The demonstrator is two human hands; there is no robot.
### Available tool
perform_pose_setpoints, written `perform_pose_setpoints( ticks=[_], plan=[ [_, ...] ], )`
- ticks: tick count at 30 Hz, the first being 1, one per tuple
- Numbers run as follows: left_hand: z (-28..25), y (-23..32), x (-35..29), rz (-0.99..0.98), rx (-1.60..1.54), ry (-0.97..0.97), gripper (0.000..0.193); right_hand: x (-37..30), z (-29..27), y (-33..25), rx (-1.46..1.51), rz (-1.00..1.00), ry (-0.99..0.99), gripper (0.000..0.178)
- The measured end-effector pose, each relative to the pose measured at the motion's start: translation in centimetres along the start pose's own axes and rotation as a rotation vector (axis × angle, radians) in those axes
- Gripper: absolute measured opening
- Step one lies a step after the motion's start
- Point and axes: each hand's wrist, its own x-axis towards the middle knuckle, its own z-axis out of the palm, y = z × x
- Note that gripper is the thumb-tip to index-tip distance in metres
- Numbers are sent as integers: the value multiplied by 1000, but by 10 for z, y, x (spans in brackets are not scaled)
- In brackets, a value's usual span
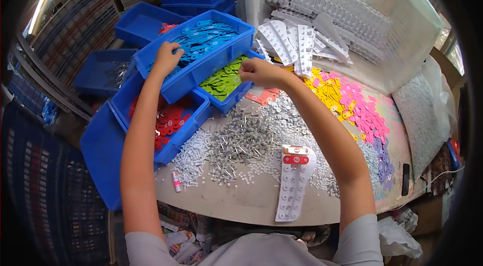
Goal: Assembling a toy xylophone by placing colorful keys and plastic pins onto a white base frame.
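My left hand [168,57] is over the near left side of an upper blue bin [209,62], its bent fingers apart above the flat blue plastic pieces [204,39] inside. To the right, my right hand [257,71] is closed beside a lower bin of lime green pieces [224,80]; whatever its fingertips hold is hidden. Between my forearms, a white plastic strip [293,188] with rows of round studs lies near the table's front edge. One red piece [295,159] and one pale piece [294,150] sit across its far end.
Loose metal pins [236,140], white bits [191,158] and yellow [327,95] and pink pieces [359,110] cover the table. A bin of red pieces [171,120] stands left. White studded strips [297,44] are piled before a large translucent bag [407,24]. A small pink-and-white tube [176,181] lies near.
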Motion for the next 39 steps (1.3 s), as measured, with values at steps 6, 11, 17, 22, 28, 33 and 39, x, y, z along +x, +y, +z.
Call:
perform_pose_setpoints(
  ticks=[6, 11, 17, 22, 28, 33, 39],
  plan=[
    [-21, -13, 0, -97, 30, 177, 22, -130, 2, -32, 613, 242, 204, 16],
    [-12, 24, -4, -126, -327, 238, 18, -230, 13, -42, 793, 350, 312, 25],
    [-21, 112, -55, -149, -566, 258, 28, -307, 30, -36, 432, 419, 579, 15],
    [25, 194, -144, -181, -851, -188, 29, -340, 27, -37, 413, 442, 621, 7],
    [85, 231, -238, -349, -998, -529, 17, -331, 52, -65, 410, 496, 521, 11],
    [109, 235, -260, -478, -1048, -638, 11, -328, 84, -55, -58, 261, 435, 10],
    [124, 232, -269, -436, -1014, -613, 14, -324, 114, -51, -239, 267, 404, 15]
  ],
)
